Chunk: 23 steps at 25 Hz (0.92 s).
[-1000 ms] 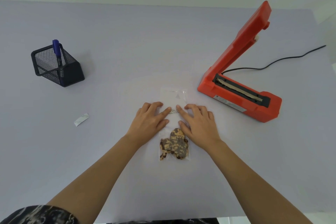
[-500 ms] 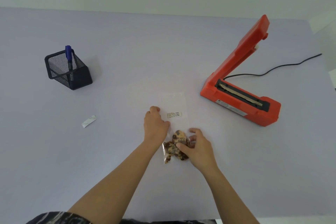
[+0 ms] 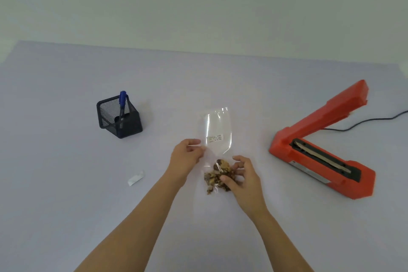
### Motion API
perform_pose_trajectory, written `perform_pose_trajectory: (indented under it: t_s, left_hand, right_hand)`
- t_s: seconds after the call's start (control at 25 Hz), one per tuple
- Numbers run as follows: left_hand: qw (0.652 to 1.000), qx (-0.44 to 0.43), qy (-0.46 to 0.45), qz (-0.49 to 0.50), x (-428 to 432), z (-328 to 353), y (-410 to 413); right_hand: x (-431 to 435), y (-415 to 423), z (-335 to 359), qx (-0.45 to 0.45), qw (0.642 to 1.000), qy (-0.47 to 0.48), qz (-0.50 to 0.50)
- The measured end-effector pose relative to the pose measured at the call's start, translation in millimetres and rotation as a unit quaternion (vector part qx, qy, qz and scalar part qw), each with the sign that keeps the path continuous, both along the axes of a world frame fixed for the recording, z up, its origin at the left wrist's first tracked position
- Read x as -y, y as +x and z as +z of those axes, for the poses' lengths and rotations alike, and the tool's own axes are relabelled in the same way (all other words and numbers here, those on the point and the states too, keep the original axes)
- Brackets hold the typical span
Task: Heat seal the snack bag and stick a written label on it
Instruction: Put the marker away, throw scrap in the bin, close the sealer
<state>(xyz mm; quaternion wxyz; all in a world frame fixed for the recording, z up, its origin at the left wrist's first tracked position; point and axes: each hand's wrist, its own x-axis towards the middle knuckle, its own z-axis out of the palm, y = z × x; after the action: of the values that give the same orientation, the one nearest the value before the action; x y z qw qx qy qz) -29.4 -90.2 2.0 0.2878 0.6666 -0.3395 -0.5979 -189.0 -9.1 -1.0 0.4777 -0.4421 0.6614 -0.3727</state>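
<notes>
The clear snack bag [image 3: 217, 132] is in the middle of the worktop [image 3: 66, 183], between both hands. The left hand [image 3: 186, 157] pinches the left edge of the bag with the fingers [image 3: 195, 147] closed on the plastic. The right hand [image 3: 242, 176] grips the lower part, with its fingers curled around the brown snacks [image 3: 215, 178] inside. A small white label [image 3: 215, 138] with writing sits on the empty upper part of the bag. The red heat sealer [image 3: 320, 146] stands well apart on the right with its arm raised, and a black cable [image 3: 364, 122] goes out behind it. On the left, a blue pen [image 3: 122, 99] stands in a black mesh holder [image 3: 119, 121]. A white paper strip [image 3: 135, 178] lies near the left forearm.
</notes>
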Motion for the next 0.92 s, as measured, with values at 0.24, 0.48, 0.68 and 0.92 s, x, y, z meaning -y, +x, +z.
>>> perform_pose_trajectory:
  t_s: [0.24,0.48,0.68,0.92]
  left_hand:
    - [0.994,0.048,-0.098,0.006,122.4,10.9,7.3]
    - [0.966,0.205,-0.146,-0.057,212.0,-17.1,-4.3]
    - [0.943,0.274,-0.18,-0.06,239.3,-30.8,-19.1]
    - [0.935,0.299,-0.178,-0.064,258.5,-28.5,-30.7]
  right_hand:
    - [116.1,29.5,-8.3,-0.001,0.997,-0.007,-0.082]
    - [203.7,29.5,-25.9,-0.068,0.994,0.008,-0.084]
    - [233.3,20.1,-36.9,-0.154,0.986,0.004,-0.056]
    - [255.1,8.0,-38.2,-0.178,0.983,-0.001,-0.034]
